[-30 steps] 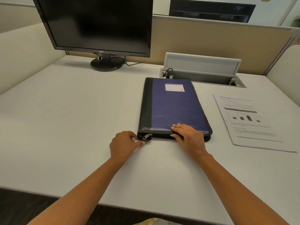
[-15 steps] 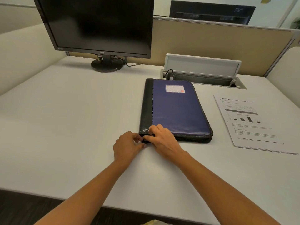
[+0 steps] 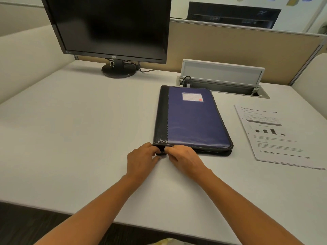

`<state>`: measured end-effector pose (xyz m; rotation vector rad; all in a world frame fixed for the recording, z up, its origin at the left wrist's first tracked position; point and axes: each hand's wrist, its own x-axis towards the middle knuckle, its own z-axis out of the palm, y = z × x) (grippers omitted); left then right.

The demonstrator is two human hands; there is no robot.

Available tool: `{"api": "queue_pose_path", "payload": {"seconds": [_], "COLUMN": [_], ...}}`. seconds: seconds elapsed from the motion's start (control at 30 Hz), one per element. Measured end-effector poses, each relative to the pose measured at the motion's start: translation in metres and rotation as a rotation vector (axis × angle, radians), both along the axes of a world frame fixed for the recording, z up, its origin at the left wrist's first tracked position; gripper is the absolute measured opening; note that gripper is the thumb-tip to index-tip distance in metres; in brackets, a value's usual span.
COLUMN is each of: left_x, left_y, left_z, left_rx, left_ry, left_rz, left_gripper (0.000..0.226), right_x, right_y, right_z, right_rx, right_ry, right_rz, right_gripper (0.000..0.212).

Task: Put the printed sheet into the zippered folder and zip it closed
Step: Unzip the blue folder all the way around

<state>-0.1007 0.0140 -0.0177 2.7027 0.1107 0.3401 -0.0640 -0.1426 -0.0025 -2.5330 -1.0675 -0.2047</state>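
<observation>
At the folder's near left corner: left grip [image 3: 141, 158] and right grip [image 3: 184, 158] meet, fingertips almost touching.
Left grip: fingers curled, clamped on the corner of the folder [image 3: 192, 121]; looks like a steadying hold.
Right grip: fingers curled together, pinched on the zip end of the folder's near edge.
Zip pull: hidden under the fingers, so cannot tell if it is actually held.
Folder: flat on the counter [image 3: 70, 129], cover down, blue face up, label at the far end.
Printed sheet [image 3: 272, 135]: face up on the counter, right of the folder, apart from it, untouched.
Change: a second ago the right grip lay flat further right along the near edge and the zip pull showed bare at the corner. The right grip then slid left and now covers the pull. The left grip barely moved. Folder and sheet have not shifted.
Meaning: probably the start of unzipping. The folder looks shut and the sheet is outside, so the task is at an early stage.
Next: likely a pull along the near edge toward the right, with the left grip bracing the corner.
Risk: the folder may slide on the smooth counter.
Rest: dark monitor [image 3: 109, 27] far left; cable box [image 3: 221, 76] with raised lid behind the folder.
</observation>
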Motion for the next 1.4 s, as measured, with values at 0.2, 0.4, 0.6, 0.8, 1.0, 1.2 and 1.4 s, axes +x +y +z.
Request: {"api": "queue_pose_path", "payload": {"seconds": [0.2, 0.4, 0.6, 0.8, 1.0, 1.2, 1.4], "left_x": [-0.001, -0.004, -0.002, 0.001, 0.002, 0.005, 0.009], "left_y": [0.004, 0.02, 0.024, 0.015, 0.026, 0.022, 0.018], "left_z": [-0.002, 0.007, 0.017, 0.018, 0.024, 0.026, 0.027], "left_rx": [-0.016, -0.369, -0.354, -0.335, -0.396, -0.278, -0.576], "left_ry": [-0.039, 0.067, 0.132, 0.207, 0.17, 0.211, 0.385], "left_rz": [-0.029, -0.039, -0.086, 0.039, 0.145, 0.093, 0.084], "left_gripper": [0.018, 0.011, 0.009, 0.016, 0.023, 0.021, 0.02], "right_x": [-0.005, -0.007, -0.012, -0.012, -0.015, -0.014, -0.01], "right_y": [0.001, 0.013, 0.026, 0.032, 0.028, 0.029, 0.031], "right_z": [-0.008, -0.008, -0.01, -0.007, -0.005, -0.003, 0.0], "right_rx": [0.387, 0.471, 0.41, 0.314, 0.256, 0.264, 0.372], "right_ry": [0.295, 0.363, 0.279, 0.231, 0.214, 0.242, 0.344], "right_rz": [-0.286, -0.402, -0.484, -0.528, -0.533, -0.558, -0.654], "right_gripper": [0.014, 0.011, 0.02, 0.024, 0.017, 0.016, 0.015]}}
